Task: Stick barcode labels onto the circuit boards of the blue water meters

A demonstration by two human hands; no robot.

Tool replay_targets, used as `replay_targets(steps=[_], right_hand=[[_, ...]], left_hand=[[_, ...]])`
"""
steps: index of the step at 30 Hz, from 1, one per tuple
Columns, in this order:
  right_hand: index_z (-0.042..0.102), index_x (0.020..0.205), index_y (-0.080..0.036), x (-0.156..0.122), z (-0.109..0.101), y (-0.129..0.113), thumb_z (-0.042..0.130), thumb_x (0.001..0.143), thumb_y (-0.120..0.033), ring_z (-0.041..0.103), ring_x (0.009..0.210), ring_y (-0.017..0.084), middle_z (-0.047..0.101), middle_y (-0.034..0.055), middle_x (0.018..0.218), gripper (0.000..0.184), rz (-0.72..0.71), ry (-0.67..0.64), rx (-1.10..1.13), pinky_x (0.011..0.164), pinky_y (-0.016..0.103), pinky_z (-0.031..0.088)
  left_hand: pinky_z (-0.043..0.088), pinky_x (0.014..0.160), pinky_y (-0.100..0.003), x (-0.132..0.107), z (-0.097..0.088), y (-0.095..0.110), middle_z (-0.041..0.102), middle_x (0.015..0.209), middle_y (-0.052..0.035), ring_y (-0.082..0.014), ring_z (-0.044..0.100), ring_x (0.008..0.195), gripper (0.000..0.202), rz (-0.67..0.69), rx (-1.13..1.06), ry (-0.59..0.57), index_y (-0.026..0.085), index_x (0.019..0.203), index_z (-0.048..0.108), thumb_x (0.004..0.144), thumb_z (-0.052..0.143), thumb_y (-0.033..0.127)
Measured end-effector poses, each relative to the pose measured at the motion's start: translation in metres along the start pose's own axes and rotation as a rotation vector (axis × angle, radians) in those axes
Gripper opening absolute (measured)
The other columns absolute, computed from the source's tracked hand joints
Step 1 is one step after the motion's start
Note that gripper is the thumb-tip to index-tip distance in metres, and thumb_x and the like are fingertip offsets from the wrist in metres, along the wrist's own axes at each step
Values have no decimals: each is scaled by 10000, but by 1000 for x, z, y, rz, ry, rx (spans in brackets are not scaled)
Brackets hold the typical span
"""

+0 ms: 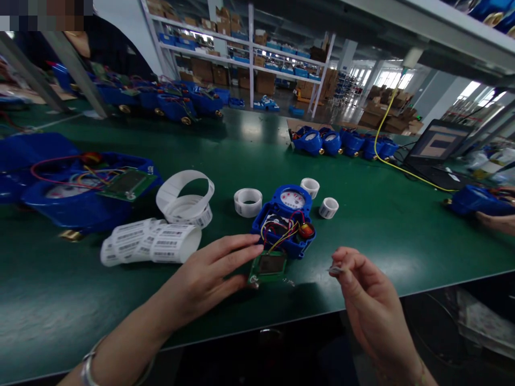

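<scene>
A blue water meter (286, 220) with an open compartment of coloured wires sits on the green table (257, 161). A green circuit board (269, 266) hangs from its wires at the meter's near side. My left hand (209, 276) lies with fingers stretched out, its fingertips touching the board and the meter's left edge. My right hand (362, 292) is just right of the meter, fingers pinched on a small grey piece (335, 270) that I cannot name.
Rolls of barcode labels (161, 241) and small white tape rolls (248, 202) lie around the meter. Blue trays of meters (80, 187) stand at the left, a row of meters (341, 142) at the back right by a laptop (436, 147). Another person's hand (494, 220) holds a meter at the far right.
</scene>
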State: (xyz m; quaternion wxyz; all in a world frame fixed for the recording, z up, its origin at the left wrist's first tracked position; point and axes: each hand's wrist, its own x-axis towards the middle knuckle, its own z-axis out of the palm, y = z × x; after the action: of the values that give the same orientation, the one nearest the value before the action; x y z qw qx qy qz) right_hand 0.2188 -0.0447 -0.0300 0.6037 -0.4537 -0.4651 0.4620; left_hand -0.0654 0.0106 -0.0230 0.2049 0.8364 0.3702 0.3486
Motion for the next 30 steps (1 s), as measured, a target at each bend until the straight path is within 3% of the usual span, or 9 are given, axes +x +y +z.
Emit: replay_targets(steps=[4, 11, 20, 25, 30], right_hand=[[629, 858, -220, 3, 0, 0, 675, 881, -287, 534, 895, 147, 555, 37, 1082, 85, -8, 1, -18, 773, 256, 456], [600, 845, -223, 7, 5, -7, 672, 880, -301, 557, 882, 154, 552, 37, 1050, 111, -23, 2, 37, 798, 293, 488], [584, 821, -247, 25, 33, -10, 638, 898, -287, 581, 943, 165, 535, 34, 1117, 103, -215, -144, 221, 822, 329, 543], [571, 813, -249, 46, 49, -17, 639, 895, -290, 597, 970, 184, 540, 34, 1099, 114, -284, -131, 233, 817, 351, 559], [614, 852, -262, 61, 52, -23, 654, 898, -251, 603, 992, 156, 567, 13, 1120, 62, -270, -181, 333, 850, 317, 546]], left_hand=[[537, 971, -370, 4, 2, 9, 672, 1288, -51, -216, 656, 1128, 316, -38, -80, 77, 325, 1168, 692, 859, 671, 265], [578, 782, -281, 33, 4, 17, 760, 905, 3, -173, 705, 829, 255, -89, -211, 269, 282, 913, 747, 676, 841, 285], [549, 513, -199, 62, 16, 35, 723, 655, 19, -138, 673, 575, 167, -387, -412, 492, 215, 710, 711, 687, 816, 343], [484, 410, -177, 70, 14, 29, 675, 520, 21, -130, 632, 458, 269, -481, -446, 475, 206, 622, 691, 708, 796, 439], [492, 409, -200, 82, 1, 25, 663, 482, 8, -143, 622, 430, 310, -541, -498, 347, 221, 565, 690, 690, 779, 490]])
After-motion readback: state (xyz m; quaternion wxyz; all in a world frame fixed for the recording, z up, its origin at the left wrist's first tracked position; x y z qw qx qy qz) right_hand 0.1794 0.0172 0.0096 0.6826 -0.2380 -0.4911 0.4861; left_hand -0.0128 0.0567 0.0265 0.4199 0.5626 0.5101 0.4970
